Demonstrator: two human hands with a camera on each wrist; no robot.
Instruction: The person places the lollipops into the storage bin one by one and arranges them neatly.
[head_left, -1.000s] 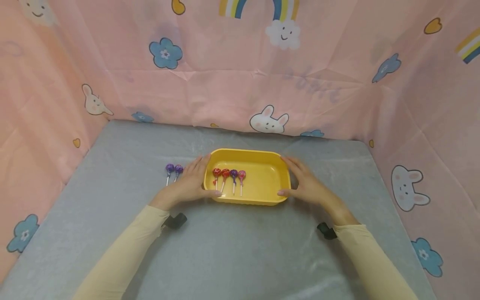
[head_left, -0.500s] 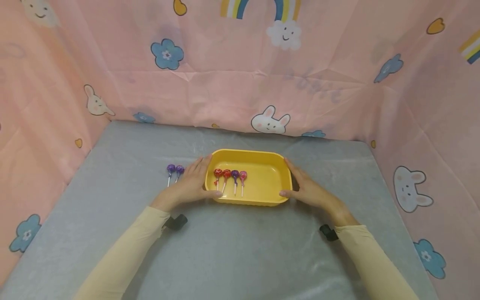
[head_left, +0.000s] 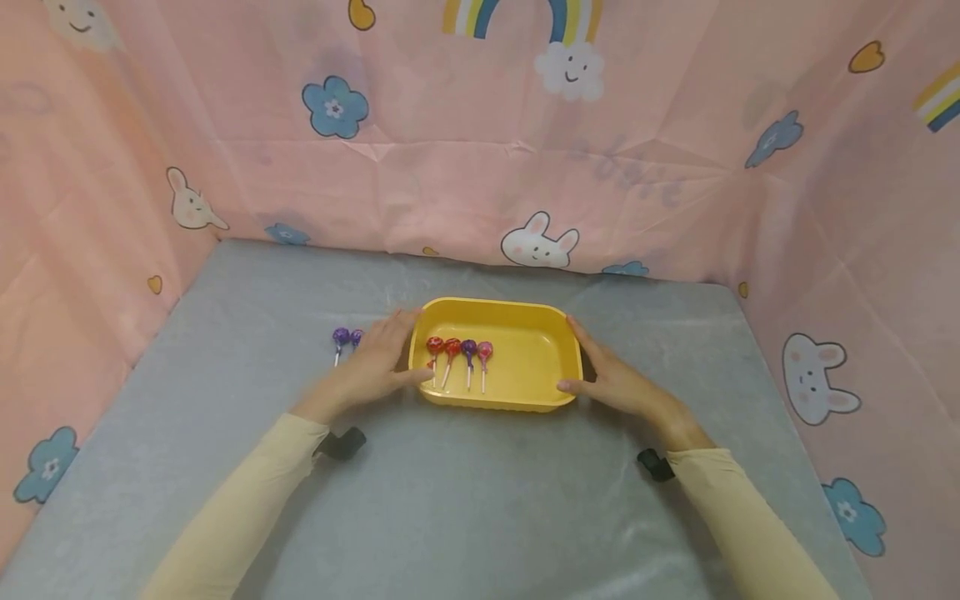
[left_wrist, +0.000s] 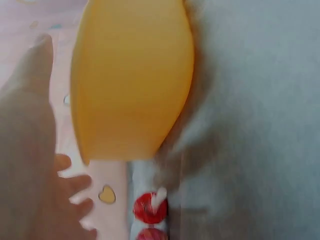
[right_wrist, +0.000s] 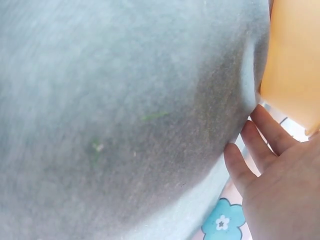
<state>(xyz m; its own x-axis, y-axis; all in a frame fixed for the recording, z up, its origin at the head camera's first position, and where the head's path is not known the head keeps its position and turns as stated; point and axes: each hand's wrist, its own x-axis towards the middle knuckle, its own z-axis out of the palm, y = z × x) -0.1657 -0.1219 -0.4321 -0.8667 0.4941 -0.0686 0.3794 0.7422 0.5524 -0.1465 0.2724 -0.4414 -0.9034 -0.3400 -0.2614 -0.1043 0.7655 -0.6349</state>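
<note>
A yellow plastic box (head_left: 525,354) stands on the grey cloth. Inside, towards its left end, several wrapped lollipops (head_left: 468,347) lie in a row, red, purple and pink. At that left end my left hand (head_left: 371,362) has its fingers spread and its thumb over the near rim; in the left wrist view its thumb and fingers stand apart from the wall. My right hand (head_left: 626,379) holds the right end, fingers outside the wall and thumb on the near corner. Beyond my left hand lie purple lollipops (head_left: 341,336), partly covered; the left wrist view shows a red lollipop (left_wrist: 150,207) outside the box.
A grey cloth (head_left: 480,500) covers the table. Pink printed curtains (head_left: 450,183) hang at the back and both sides. Dark wrist mounts (head_left: 655,464) sit at the sleeve cuffs.
My left hand has shifted slightly left, its thumb drawing back along the near rim, and it covers more of the purple lollipops. The right hand and the box have stayed in place.
</note>
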